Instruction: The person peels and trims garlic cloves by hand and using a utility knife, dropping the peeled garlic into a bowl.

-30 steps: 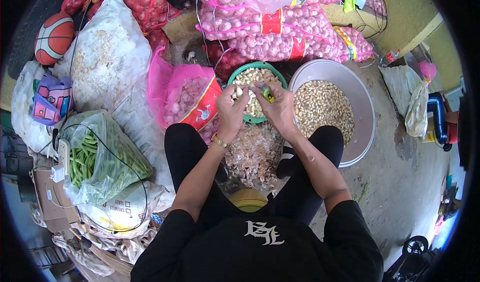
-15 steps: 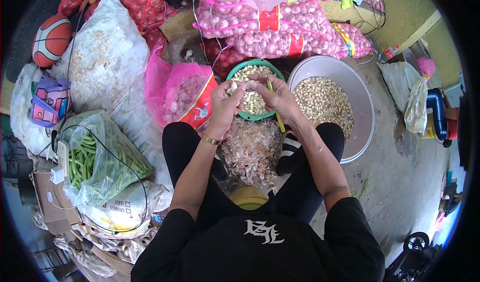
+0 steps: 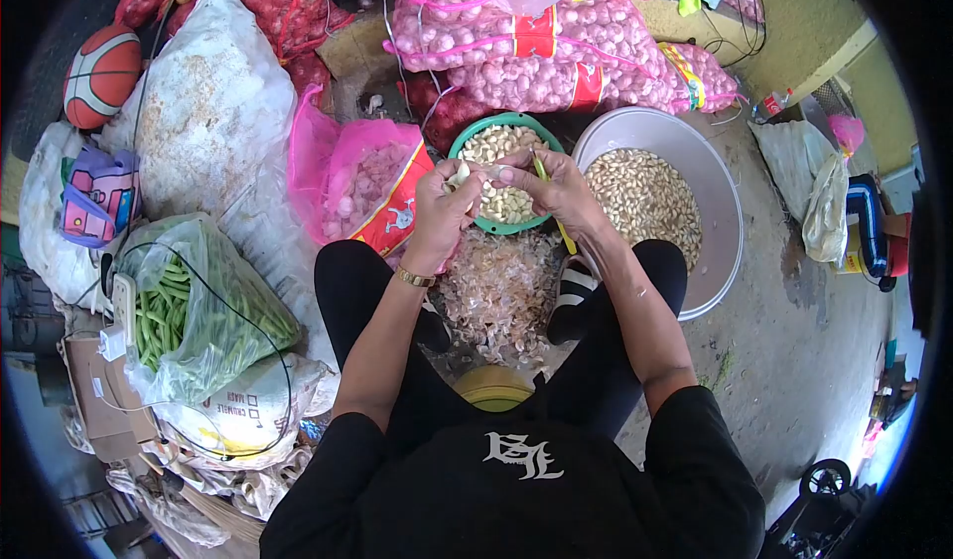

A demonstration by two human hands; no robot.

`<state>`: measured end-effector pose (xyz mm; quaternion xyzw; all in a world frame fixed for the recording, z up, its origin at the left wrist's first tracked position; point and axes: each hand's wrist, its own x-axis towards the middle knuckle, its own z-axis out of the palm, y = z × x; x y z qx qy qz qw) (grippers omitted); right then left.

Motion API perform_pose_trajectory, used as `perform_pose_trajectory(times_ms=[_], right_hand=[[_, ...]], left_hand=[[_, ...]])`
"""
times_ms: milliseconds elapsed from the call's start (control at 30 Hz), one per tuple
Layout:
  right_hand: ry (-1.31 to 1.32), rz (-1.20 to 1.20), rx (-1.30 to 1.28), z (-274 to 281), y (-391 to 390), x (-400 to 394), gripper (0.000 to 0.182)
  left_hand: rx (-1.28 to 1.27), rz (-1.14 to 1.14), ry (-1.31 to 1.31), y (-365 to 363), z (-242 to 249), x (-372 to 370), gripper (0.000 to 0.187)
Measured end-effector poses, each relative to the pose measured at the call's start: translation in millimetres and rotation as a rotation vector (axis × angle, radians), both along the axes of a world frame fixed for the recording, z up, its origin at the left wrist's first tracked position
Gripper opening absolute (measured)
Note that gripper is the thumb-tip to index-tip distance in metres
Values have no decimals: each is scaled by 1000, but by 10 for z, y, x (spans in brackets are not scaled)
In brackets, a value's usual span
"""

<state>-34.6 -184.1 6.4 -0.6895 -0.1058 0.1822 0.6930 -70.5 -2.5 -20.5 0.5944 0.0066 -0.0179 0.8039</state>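
The person's 2 bare hands work close together over the near half of a green basin (image 3: 511, 227) of pale peeled cloves. The left hand (image 3: 445, 205), with a gold watch (image 3: 415, 278) at its wrist, has its thumb and fingers clamped on 1 whitish garlic clove (image 3: 462, 171), which sits above the basin's left side. The right hand (image 3: 561, 187) grips a slim yellow tool (image 3: 541, 167) that slants down past the palm; its thumb and index finger are drawn together beside the left fingertips, though whether they pinch a bit of skin cannot be told. Below the hands, papery peelings (image 3: 501, 296) lie heaped between the 2 shoes. A wide pale tub (image 3: 720, 211) of brownish cloves stands just right of the basin, and an open pink mesh sack (image 3: 311, 152) of garlic leans at its left.
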Motion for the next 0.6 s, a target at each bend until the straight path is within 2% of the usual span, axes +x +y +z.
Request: perform_pose_trajectory(times_ms=[100,233,300,467,533,567,600], right_hand=[[-13,-16,1,-24,-8,-24,19],[-15,-33,1,32,-50,-57,19],[66,35,-9,53,-93,-65,26],[98,11,60,53,-213,-47,29],[128,10,20,164,-260,-65,31],[128,5,22,145,-255,-70,31],[121,27,15,116,-249,-62,31]], left_hand=[[0,-1,-5,6,27,-37,15],[-26,18,-25,44,15,-36,14],[-12,25,-34,58,5,-39,12],[-23,53,-4,255,9,-30,11],[350,-123,118,360,101,-49,14],[352,-127,118,360,60,-79,14],[444,-305,97,356,-39,-121,14]])
